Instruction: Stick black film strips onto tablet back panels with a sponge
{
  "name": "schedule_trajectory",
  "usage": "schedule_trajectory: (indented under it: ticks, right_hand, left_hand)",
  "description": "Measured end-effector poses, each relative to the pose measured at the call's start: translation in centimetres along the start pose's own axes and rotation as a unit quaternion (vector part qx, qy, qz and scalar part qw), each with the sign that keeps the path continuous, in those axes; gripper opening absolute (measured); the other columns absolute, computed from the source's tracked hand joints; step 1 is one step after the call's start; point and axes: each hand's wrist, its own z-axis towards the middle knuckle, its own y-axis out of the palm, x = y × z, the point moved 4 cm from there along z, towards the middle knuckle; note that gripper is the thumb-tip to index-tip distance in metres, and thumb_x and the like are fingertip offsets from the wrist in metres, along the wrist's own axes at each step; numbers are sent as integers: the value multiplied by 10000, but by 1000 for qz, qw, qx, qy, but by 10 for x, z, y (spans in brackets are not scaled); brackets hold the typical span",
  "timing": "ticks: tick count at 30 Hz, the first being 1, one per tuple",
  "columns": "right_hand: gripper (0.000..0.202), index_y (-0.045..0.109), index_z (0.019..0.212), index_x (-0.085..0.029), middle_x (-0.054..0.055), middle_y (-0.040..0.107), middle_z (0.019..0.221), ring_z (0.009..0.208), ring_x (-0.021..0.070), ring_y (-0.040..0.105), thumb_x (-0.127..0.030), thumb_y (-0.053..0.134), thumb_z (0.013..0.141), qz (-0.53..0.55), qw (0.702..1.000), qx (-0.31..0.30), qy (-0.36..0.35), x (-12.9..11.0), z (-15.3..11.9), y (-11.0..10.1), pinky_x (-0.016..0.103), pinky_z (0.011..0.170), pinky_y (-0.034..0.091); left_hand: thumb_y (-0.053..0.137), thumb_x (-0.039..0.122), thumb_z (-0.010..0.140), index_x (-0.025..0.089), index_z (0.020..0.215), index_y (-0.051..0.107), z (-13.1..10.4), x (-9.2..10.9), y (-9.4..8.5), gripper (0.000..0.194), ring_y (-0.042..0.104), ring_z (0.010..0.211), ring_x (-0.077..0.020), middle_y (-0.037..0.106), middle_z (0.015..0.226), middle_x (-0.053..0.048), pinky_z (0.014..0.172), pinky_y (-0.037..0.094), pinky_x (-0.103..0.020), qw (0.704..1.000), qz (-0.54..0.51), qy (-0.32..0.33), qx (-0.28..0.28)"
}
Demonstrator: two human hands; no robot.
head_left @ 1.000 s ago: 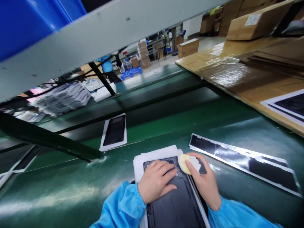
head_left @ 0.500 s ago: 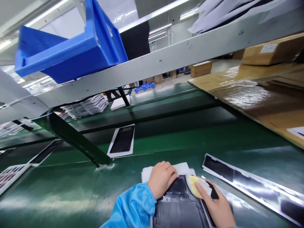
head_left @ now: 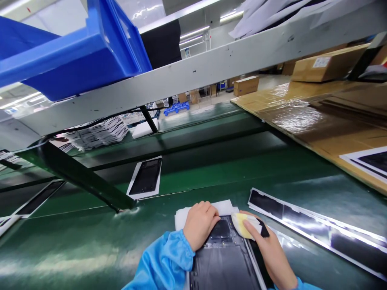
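A flat black panel, framed like the inside of a tablet housing, lies before me on white sheets. My left hand grips its far left corner with the fingers bent and close together. Between the thumb and fingers of my right hand is a folded white-and-yellow wiping pad. The pad is at the panel's far right corner; whether it presses on the surface I cannot tell. Something black also shows in that grip, behind the pad.
Long black strips on white backing lie to the right. Another black panel on white paper sits farther off, near a slanted green post. A blue bin stands on the grey rail above. Brown cardboard covers the right side.
The view has swung slightly right, so the surroundings sit farther left. My right hand has moved the pad a little towards the panel's far edge. My left hand stays on its corner.
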Motion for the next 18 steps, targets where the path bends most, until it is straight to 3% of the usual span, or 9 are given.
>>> schedule_trajectory:
  ticks: [6,9,11,15,18]
  right_hand:
    - [594,663,1088,-200,100,644,1143,1099,359,555,-622,756,681,16,1000,-2,18,-9,-2,-1,404,990,434]
    - [564,668,1095,-211,89,644,1145,1120,349,546,-629,729,721,15,1000,-4,9,-13,-3,-2,387,995,427]
    - [539,680,1086,-217,81,640,1157,1129,345,542,-621,725,731,13,1000,-10,3,-15,-4,-2,378,1006,421]
    - [554,694,1074,-213,86,626,1189,1143,359,529,-636,716,717,3,1000,-10,6,-20,-6,0,431,1052,381]
    - [568,689,1080,-220,88,614,1212,1178,364,499,-645,716,705,7,1000,-7,10,-23,-7,0,493,1083,331]
  left_hand:
    - [558,198,946,183,861,576,-1,-6,-7,89,562,822,-199,605,895,-22,718,468,-324,999,-38,-3,-13]
    - [540,178,951,177,868,562,0,-13,-9,86,554,1048,-225,604,1135,-56,855,463,-364,997,-77,-6,-3]
    - [539,157,948,178,869,558,2,-18,-7,84,545,1112,-222,607,1168,-51,917,446,-372,994,-111,-12,-14]
    - [508,162,961,185,867,553,4,-20,-7,107,602,904,-178,640,947,-8,857,462,-333,989,-145,-18,-35]
    - [470,177,974,186,876,538,3,-17,-15,119,587,906,-176,617,964,-19,846,466,-326,990,-140,-2,-12]
